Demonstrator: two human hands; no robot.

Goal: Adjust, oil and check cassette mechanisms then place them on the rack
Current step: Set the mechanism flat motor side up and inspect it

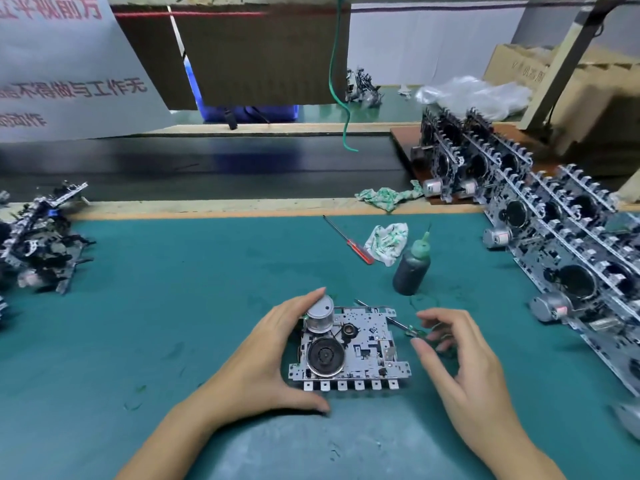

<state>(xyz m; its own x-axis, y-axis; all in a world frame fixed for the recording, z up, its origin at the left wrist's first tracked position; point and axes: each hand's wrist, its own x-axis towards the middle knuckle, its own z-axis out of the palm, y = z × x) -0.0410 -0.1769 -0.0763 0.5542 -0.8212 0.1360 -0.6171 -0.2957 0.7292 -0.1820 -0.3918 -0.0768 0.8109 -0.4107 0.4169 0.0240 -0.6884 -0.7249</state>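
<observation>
Adjusting looks underway: the left hand (266,355) cups the silver metal cassette mechanism (349,348) while the right hand (450,355) pinches a small green-handled screwdriver (398,322), needing careful tip placement next.

One cassette mechanism (349,348) lies near the middle of the mat, with two hands beside it, the left hand (266,355) and the right hand (460,358). There are two screwdrivers, a red-handled one (349,241) farther off and a green-handled one (398,322) at the right hand, one oil bottle (412,263), and two crumpled rags (388,242) (388,197). The mechanisms in the rows at right (554,237) and the heap at left (41,237) overlap too much to count.
</observation>
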